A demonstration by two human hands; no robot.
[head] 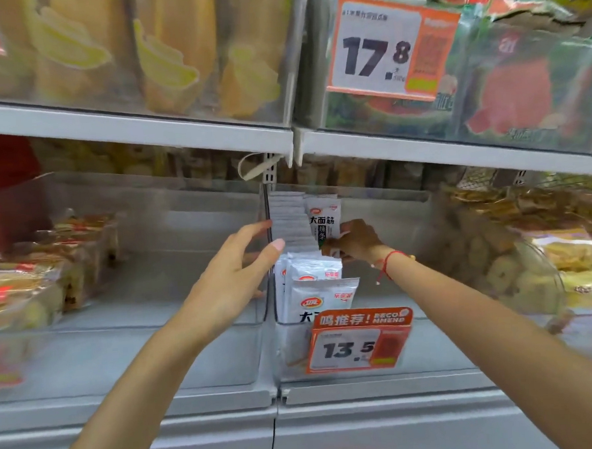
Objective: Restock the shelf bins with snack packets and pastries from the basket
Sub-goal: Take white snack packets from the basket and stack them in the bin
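A row of white snack packets (289, 221) stands on edge in a clear shelf bin (382, 199) at the middle shelf. My right hand (355, 240) grips one upright white packet (325, 219) at the right side of the row. My left hand (232, 279) reaches to the bin's left wall, fingers straight, thumb and fingertips against the divider and the stack. More white packets (320, 291) stand lower at the front of the bin. The basket is out of sight.
An orange price tag marked 13.5 (359, 343) hangs on the bin front. Left bin (183, 202) holds wrapped pastries (33, 286) at its far left. Right bin holds biscuits (495, 255). Upper shelf carries yellow packs (162, 49), watermelon packs (517, 92) and a 17.8 tag (381, 51).
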